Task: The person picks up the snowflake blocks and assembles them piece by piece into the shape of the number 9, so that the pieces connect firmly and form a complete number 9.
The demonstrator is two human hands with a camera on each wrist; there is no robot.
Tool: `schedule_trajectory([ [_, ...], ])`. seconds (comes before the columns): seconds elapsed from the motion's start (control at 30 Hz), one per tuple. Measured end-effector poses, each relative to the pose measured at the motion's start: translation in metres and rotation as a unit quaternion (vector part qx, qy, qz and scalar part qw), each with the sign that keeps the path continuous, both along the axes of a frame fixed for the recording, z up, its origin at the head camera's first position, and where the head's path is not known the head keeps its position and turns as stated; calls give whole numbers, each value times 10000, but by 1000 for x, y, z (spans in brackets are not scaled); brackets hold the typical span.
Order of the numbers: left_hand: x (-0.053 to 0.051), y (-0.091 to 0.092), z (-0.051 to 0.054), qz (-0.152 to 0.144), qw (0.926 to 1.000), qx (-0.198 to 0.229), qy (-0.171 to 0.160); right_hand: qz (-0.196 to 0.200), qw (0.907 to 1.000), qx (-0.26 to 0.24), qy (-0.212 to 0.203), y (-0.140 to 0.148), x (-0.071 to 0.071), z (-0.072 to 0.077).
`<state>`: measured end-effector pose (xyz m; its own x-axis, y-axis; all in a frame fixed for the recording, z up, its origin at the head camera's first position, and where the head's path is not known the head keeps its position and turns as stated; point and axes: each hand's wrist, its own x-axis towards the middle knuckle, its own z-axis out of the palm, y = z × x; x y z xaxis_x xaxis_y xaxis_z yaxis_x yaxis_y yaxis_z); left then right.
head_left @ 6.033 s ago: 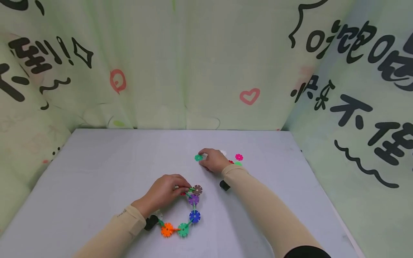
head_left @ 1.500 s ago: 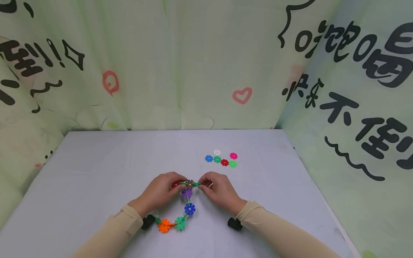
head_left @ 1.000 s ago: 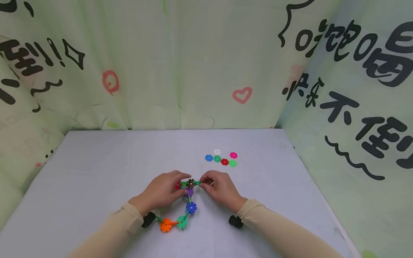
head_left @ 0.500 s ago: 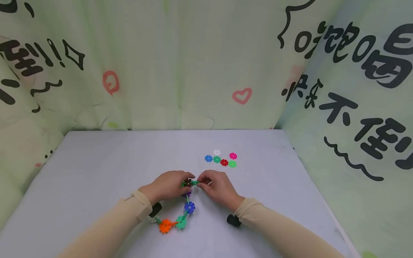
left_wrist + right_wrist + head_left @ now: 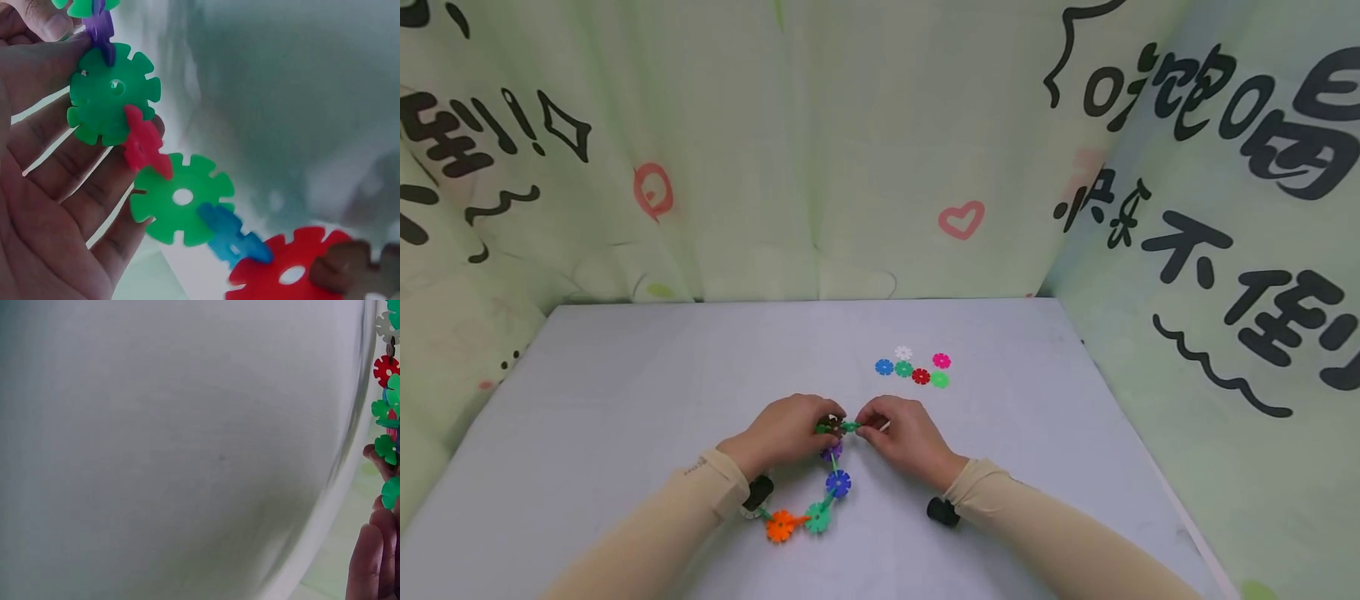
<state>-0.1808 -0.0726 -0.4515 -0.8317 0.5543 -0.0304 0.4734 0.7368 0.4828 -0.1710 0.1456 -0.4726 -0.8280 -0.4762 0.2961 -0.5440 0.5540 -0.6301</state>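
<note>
A chain of slotted plastic snowflake discs curves over the white table, with a blue disc (image 5: 838, 483), a teal-green disc (image 5: 817, 517) and an orange disc (image 5: 780, 526) in plain sight. My left hand (image 5: 786, 435) grips the chain's upper end around a brown disc, partly covered by the fingers. Facing it, my right hand (image 5: 908, 437) pinches a green disc (image 5: 850, 427) which touches the chain there; whether it is slotted in I cannot tell. In the left wrist view, linked green discs (image 5: 115, 94) and a pink-red disc (image 5: 147, 142) run beside the fingers.
Behind the hands lie several loose discs, among them a white one (image 5: 903, 353), a light-blue one (image 5: 884, 367), a red one (image 5: 921, 377) and a pink one (image 5: 942, 360). A printed curtain (image 5: 737, 167) stands around the white table (image 5: 647, 375).
My right hand has come back from the loose discs with a green disc and brought it to the chain. The left hand has shifted its grip rightward, over the brown disc.
</note>
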Motion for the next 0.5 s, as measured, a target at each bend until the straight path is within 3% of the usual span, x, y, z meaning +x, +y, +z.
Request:
schedule_trajectory([
  [0.13, 2, 0, -1, 57, 9999, -42, 97, 39, 9993, 258, -261, 5, -2, 2],
  [0.27, 4, -1, 1, 65, 9999, 32, 142, -203, 9953, 678, -664, 22, -10, 3],
  [0.4, 6, -2, 1, 89, 9998, 93, 147, -956, 9859, 1007, -930, 52, -28, 4],
  [0.5, 8, -3, 0, 97, 9997, 148, 172, -1667, 9722, 1260, -1059, 75, -44, 4],
])
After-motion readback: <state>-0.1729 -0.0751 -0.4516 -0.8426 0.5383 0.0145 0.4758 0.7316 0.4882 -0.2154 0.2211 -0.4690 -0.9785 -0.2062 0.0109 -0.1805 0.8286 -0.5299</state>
